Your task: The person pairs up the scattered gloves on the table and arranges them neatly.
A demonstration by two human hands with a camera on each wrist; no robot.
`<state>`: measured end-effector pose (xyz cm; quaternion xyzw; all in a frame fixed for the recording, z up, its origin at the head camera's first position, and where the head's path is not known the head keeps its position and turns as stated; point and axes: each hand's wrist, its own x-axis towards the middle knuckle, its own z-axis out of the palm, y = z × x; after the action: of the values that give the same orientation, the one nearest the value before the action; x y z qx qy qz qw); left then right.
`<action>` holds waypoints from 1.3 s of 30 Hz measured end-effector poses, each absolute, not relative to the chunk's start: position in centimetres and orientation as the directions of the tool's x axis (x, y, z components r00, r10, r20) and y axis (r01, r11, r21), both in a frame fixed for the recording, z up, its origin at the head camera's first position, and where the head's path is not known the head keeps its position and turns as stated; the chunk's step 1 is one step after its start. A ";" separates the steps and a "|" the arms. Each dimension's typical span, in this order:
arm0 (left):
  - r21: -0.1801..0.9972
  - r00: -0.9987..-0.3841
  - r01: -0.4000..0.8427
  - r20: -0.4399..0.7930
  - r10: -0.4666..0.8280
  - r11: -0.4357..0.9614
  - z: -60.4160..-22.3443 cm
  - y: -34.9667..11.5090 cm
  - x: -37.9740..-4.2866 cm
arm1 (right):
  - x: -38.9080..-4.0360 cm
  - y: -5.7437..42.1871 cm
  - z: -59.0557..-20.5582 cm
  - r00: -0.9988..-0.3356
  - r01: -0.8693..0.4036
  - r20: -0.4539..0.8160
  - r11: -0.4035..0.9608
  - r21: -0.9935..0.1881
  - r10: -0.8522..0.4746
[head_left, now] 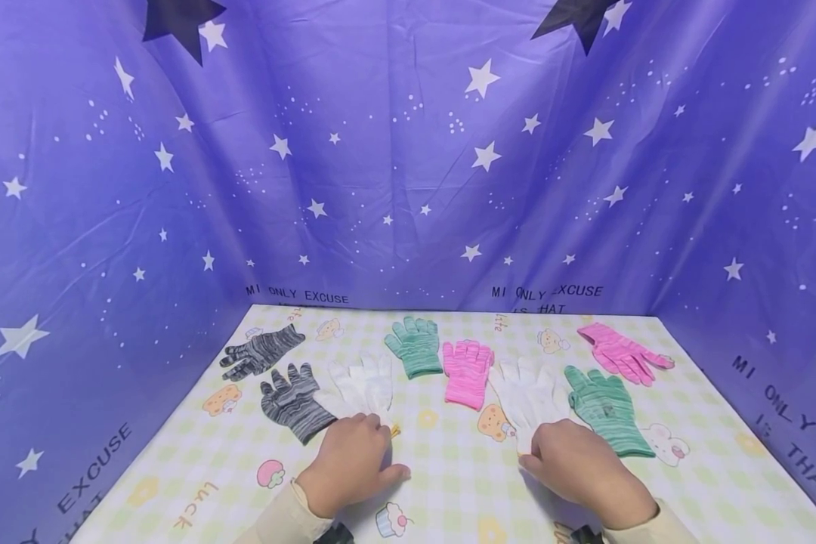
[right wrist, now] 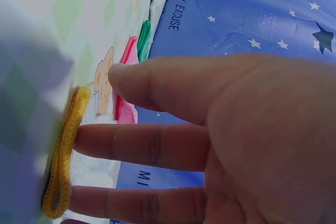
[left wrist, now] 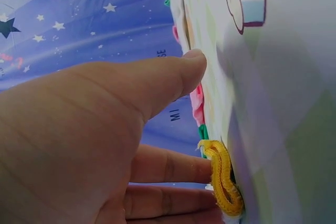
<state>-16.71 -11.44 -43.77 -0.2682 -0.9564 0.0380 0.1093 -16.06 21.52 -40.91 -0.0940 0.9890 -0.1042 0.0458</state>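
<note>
Two white knit gloves lie flat on the checked tablecloth in the head view. My left hand (head_left: 353, 461) rests its fingertips on the cuff end of the left white glove (head_left: 367, 381), with the thumb held apart. Fingers of my right hand (head_left: 581, 468) touch the cuff end of the right white glove (head_left: 530, 393). In the left wrist view, straight fingers meet a yellow cuff edge (left wrist: 226, 182). The right wrist view likewise has extended fingers against a yellow cuff edge (right wrist: 65, 150), the thumb away from it. Neither thumb pinches the fabric.
Two dark grey striped gloves, one (head_left: 264, 353) behind the other (head_left: 295, 400), lie at left. A green glove (head_left: 415, 347) and a pink glove (head_left: 469, 374) sit mid-table. Another green glove (head_left: 612, 412) and pink glove (head_left: 622, 351) lie right. A purple starry curtain (head_left: 394, 166) surrounds the table.
</note>
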 end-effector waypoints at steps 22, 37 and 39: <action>-0.138 -0.811 0.518 0.235 0.536 0.844 -43.6 -11.5 -16.7 | -15.9 21.5 -40.5 -0.974 -0.146 -0.141 0.966 -0.215 -0.178; -0.123 -0.824 0.515 0.201 0.530 0.848 -43.1 -11.5 -16.1 | -15.6 21.2 -40.3 -0.967 -0.134 -0.185 0.969 -0.207 -0.173; -0.128 -0.815 0.521 0.218 0.537 0.844 -43.1 -11.4 -16.1 | -15.6 21.2 -40.2 -0.968 -0.138 -0.181 0.969 -0.203 -0.176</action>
<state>-16.14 -11.44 -43.12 -0.2778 -0.9521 0.0314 0.1236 -15.61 21.21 -40.22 -0.0795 0.9873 -0.0948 0.0995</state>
